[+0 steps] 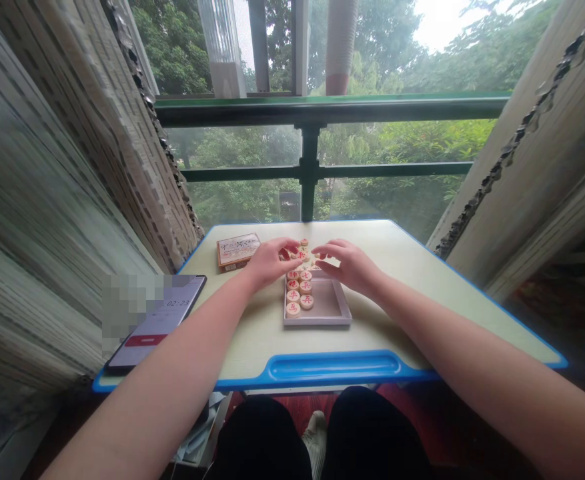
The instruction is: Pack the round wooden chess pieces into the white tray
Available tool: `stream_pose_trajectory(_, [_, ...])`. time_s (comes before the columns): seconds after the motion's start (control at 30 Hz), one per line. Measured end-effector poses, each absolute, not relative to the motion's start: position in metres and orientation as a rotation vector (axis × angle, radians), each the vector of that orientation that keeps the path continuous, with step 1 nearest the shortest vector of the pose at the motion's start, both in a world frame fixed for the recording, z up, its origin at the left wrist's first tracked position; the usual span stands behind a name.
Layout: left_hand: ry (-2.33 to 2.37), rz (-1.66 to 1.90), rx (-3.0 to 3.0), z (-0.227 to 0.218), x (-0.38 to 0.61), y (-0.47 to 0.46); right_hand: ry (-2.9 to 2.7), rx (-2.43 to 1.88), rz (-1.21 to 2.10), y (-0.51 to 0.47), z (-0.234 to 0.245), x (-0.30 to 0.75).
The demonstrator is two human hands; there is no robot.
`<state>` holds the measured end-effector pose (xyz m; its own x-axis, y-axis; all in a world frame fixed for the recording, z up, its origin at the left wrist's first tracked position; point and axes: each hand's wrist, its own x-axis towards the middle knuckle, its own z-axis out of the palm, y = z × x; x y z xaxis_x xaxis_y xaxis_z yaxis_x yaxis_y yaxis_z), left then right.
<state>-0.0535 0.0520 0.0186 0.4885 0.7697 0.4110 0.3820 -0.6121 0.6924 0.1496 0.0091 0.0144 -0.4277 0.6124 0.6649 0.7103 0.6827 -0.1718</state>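
Note:
A shallow white box tray (341, 321) lies near the middle of the table. Two columns of round xiangqi pieces (293, 298) with red characters fill its left side. Just beyond the tray is a loose heap of more xiangqi pieces (303, 255). My left hand (273, 260) curves along the heap's left side, thumb and fingers apart. From the right, my right hand (346, 262) reaches toward the same heap with its fingers spread. Whether the fingertips touch any piece is hard to make out.
A printed cardboard box lid (239, 251) lies at the back left. At the left edge rests a phone (159, 323) with a lit screen. The table (372, 347) has a blue rim and a front groove. Curtains (512, 153) hang on both sides, with a green railing (332, 110) behind.

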Motion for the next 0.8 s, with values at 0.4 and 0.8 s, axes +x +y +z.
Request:
stream_pose_trajectory(0.4, [0.771, 0.903, 1.898, 0.0228, -0.0508, 0.0464, -2.171, -1.054, -0.157, 0.0057, 0.0175, 0.1462])
stream_pose_trajectory(0.8, [0.737, 0.868, 1.897, 0.0252, -0.05, 0.0433, -2.158, -1.134, -0.096, 0.002, 0.0207, 0.1454])
